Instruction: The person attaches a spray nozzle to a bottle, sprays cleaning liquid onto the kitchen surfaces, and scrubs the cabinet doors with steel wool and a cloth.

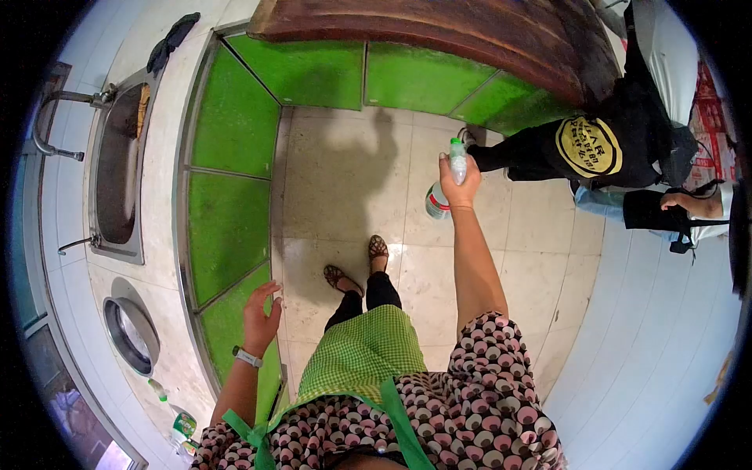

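Nearest us: checked green apron (364, 345) and patterned sleeve (493, 368). Our left hand (261, 317) is empty, fingers parted and lightly curled, beside the green cabinet doors (231, 227). Our right hand (460, 186), at the end of an outstretched arm, has its fingers wrapped around the upper part of a bottle (437, 202). The bottle's body hangs below the fist, over the tiled floor (501, 227), ahead and to the right of our shoes (378, 247).

Step in hand, by our judgement: carrying the bottle at arm's length, clear of any surface. The next move, we judge, calls for a firm hold at the neck, a steady wrist and room between bottle and co-worker.

Containers. Held bottle: green top, red band on the body; the fist hides much of it, so we cannot tell whether liquid is inside. On the counter (172, 313) to our left, near our sleeve: a second bottle (185, 425) with a green label. Beyond it, a round metal bowl (129, 335), shiny inside. Farther along, a metal sink (117, 192) with a brownish piece (143, 110) against its side.

Farthest: dark cloth (172, 41) at the counter's end, brown wooden slab (439, 27) above the far cabinets, co-worker (540, 153) in dark clothes at right.
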Action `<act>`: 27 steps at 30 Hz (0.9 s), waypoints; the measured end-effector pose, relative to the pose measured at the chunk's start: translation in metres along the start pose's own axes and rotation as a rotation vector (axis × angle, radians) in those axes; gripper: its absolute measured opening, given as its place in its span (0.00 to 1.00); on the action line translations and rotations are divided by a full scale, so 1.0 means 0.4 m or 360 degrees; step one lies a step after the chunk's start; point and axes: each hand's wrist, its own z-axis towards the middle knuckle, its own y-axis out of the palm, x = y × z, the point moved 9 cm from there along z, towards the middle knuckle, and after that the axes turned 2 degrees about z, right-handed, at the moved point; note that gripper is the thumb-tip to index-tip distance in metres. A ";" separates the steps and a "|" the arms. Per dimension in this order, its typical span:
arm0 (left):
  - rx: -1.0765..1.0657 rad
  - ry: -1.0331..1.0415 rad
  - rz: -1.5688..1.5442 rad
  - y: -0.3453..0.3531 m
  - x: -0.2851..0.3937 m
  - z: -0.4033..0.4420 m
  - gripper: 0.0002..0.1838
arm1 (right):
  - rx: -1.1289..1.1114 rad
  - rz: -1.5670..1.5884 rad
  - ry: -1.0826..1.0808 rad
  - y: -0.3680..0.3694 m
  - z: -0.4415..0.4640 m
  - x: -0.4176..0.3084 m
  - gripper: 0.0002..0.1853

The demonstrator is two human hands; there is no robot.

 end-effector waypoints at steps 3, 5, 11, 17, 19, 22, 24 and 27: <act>-0.0011 -0.0021 0.0048 0.011 0.012 -0.007 0.14 | 0.0134 0.0038 0.0022 -0.032 0.007 0.034 0.11; -0.0001 -0.0050 0.0050 0.017 0.002 -0.020 0.14 | 0.0189 0.0000 0.0024 -0.037 0.008 0.070 0.11; 0.0117 -0.0188 -0.0075 0.025 -0.027 -0.067 0.14 | 0.0287 -0.0029 0.0381 -0.067 -0.012 0.169 0.13; 0.0103 -0.0241 -0.0046 0.074 0.072 -0.048 0.14 | 0.0105 -0.0126 0.0214 -0.059 -0.010 0.178 0.13; 0.0118 -0.0256 -0.0029 0.094 0.096 -0.042 0.14 | 0.0122 -0.0126 0.0159 -0.062 -0.001 0.190 0.13; 0.0113 -0.0214 -0.0065 0.113 0.108 -0.043 0.14 | 0.0023 -0.0077 0.0146 -0.039 0.000 0.177 0.13; 0.0133 -0.0239 -0.0099 0.115 0.122 -0.048 0.14 | -0.0162 -0.0058 0.0230 -0.008 0.007 0.178 0.12; 0.0128 -0.0281 -0.0095 0.114 0.110 -0.064 0.14 | -0.0266 -0.0043 0.0139 0.045 0.000 0.141 0.12</act>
